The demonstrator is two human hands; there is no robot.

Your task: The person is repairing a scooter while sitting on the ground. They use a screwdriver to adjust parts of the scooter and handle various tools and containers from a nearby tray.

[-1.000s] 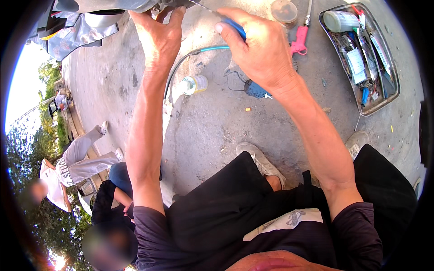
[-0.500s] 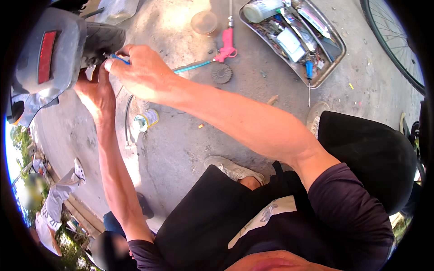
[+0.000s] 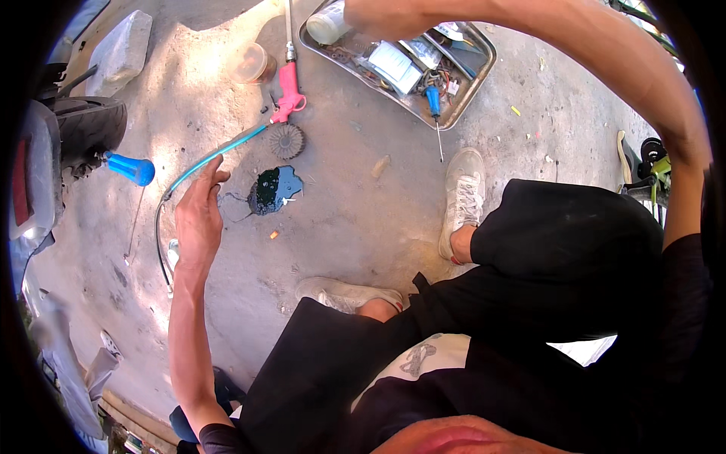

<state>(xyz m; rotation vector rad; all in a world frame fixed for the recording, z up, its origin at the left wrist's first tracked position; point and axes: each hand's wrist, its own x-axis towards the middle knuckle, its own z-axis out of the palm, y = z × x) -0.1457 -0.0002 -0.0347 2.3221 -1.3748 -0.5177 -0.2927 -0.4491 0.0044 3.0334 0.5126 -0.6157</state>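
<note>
Two hands: I see both bare and well apart, the left hand (image 3: pixel 200 216) out over the ground, the right hand (image 3: pixel 382 17) up over the tray (image 3: pixel 474 88).
Left fingers: stretched out and close together, empty as far as I can see; they overlap the line of the hose (image 3: pixel 219 156), though I cannot tell from here whether they touch it.
Right fingers: blurred and cut by the upper edge, so I cannot tell whether they are spread, closed or holding something.
Blue tool (image 3: pixel 130 168): juts out handle first from beside the tyre (image 3: pixel 98 130), on my left, apart from both hands; I cannot make out where its tip sits.
Tray load: I pick out a whitish jar (image 3: pixel 327 25) just beside the right hand, a white packet (image 3: pixel 395 66), and a blue-handled screwdriver (image 3: pixel 432 100) whose shaft reaches out past the rim.
Air gun (image 3: pixel 288 94): pink, lying on the ground near the tray, joined to the hose.
Toothed disc (image 3: pixel 287 141): flat on the ground, just beside the gun.
Wet patch (image 3: pixel 278 189): dark and shiny, between the left hand and the wearer's shoes (image 3: pixel 464 189).
Tub (image 3: pixel 252 64): see-through, near the gun.
Far left: I see a red reflector (image 3: pixel 20 181) beside the tyre, and a pale block (image 3: pixel 121 53) above it.
</note>
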